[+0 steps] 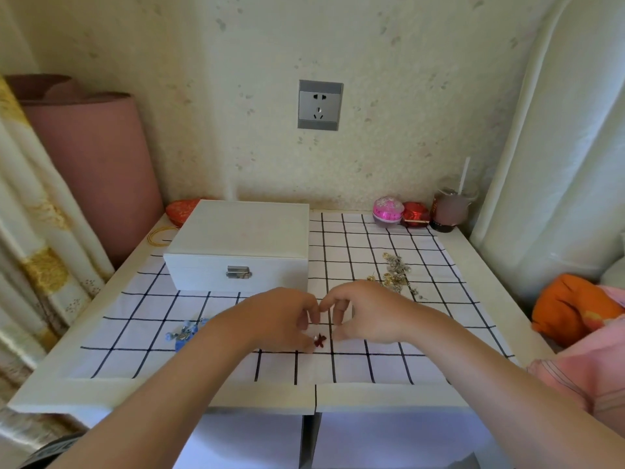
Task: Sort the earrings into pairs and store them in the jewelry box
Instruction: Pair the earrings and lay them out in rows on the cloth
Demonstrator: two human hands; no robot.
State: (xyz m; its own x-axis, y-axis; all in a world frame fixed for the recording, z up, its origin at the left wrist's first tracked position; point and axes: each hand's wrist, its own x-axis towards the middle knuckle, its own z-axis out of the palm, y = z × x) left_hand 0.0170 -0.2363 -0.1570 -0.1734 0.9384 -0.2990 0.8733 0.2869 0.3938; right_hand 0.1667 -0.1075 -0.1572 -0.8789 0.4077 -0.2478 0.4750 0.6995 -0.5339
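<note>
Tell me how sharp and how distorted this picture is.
Head view: soft even light, no hard shadows; wide-angle perspective fans the black lines of the white checked cloth; the pile of gold and silver earrings and the cluster of blue earrings are blurred; the small dark red earring is barely resolved.

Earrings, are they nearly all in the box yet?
Not yet. Done: the blue earrings lie apart on the cloth. In hand: the left hand and right hand meet over a small red earring. Left: the gold and silver pile waits, and the jewelry box is shut.
</note>
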